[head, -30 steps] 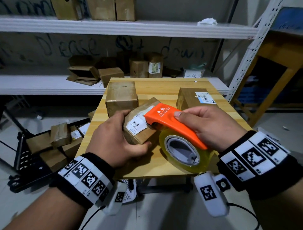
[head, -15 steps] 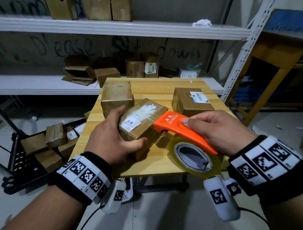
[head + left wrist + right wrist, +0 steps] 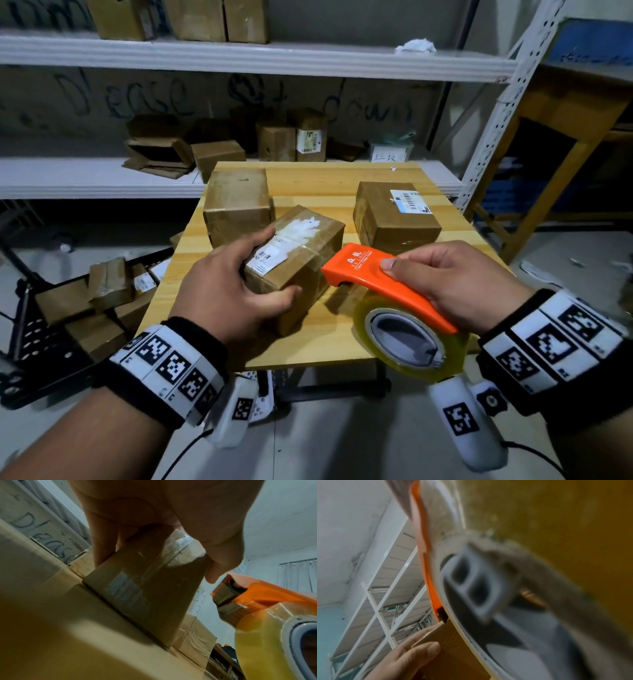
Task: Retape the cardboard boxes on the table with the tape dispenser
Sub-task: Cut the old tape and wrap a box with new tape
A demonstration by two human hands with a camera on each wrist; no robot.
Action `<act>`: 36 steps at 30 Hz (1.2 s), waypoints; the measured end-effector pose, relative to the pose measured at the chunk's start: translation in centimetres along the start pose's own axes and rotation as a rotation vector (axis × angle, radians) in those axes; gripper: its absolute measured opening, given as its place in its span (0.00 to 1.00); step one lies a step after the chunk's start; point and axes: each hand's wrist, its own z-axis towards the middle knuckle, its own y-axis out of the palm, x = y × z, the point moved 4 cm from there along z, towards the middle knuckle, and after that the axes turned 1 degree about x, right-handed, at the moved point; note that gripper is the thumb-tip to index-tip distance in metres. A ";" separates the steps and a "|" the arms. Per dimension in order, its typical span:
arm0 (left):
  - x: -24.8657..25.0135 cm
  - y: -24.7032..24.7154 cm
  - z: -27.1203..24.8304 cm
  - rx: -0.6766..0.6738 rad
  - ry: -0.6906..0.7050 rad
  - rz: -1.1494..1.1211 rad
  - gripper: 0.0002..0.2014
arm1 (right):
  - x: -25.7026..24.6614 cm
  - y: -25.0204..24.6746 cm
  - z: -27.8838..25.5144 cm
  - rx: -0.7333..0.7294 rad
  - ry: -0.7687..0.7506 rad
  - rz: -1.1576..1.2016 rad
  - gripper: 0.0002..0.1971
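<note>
Left hand [image 3: 226, 291] clamps the tilted brown cardboard box with torn white label [image 3: 295, 253] on the wooden counter [image 3: 342, 185]; right hand [image 3: 455, 284] wraps the orange tape dispenser with clear roll [image 3: 387, 294].
Head: dispenser nose just beside box; box may slip. Left wrist: only here serrated blade [image 3: 223, 580] near thumb, nick risk. Right wrist: blurred, roll core only.

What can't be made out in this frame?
- Head view: the tape dispenser mouth is hidden under its own orange body.
- Right wrist view: blurred; the tape roll fills it.
- Head view: label print on the held box is too small.
</note>
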 end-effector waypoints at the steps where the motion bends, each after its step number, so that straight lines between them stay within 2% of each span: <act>1: 0.1 0.0 0.0 -0.002 -0.002 0.002 0.52 | 0.1 0.1 0.1 0.002 0.001 -0.006 0.17; 7: 0.6 -0.4 0.0 -0.062 0.006 0.070 0.54 | 0.3 0.8 0.5 0.002 0.019 -0.058 0.19; 10: 1.6 -1.1 0.0 -0.091 0.024 0.314 0.55 | 0.1 0.7 0.5 0.001 0.023 -0.074 0.19; 13: 3.3 -1.2 0.0 -0.115 0.092 0.415 0.56 | 0.0 0.8 0.6 0.006 0.023 -0.083 0.19; 16: 4.1 -0.7 0.1 -0.163 0.117 0.438 0.56 | -0.1 0.9 0.6 0.009 0.014 -0.102 0.20; 20: 4.1 -0.5 0.0 -0.195 0.107 0.468 0.47 | 0.0 1.0 0.5 0.001 0.018 -0.090 0.20; 24: 3.6 -0.1 0.2 -0.213 0.130 0.505 0.43 | 0.2 1.0 0.4 0.007 0.023 -0.062 0.19; 28: 3.2 -0.2 0.4 -0.235 0.150 0.519 0.42 | 0.3 1.1 0.3 0.000 0.016 -0.060 0.19; 31: 3.1 -0.1 0.2 -0.247 0.141 0.545 0.45 | 0.1 1.2 0.4 -0.009 0.006 -0.070 0.19; 33: 2.9 0.0 0.3 -0.233 0.134 0.529 0.47 | 0.1 1.2 0.4 -0.010 -0.004 -0.076 0.20; 36: 2.5 0.0 0.4 -0.200 0.133 0.507 0.44 | 0.2 1.3 0.5 -0.013 -0.009 -0.063 0.20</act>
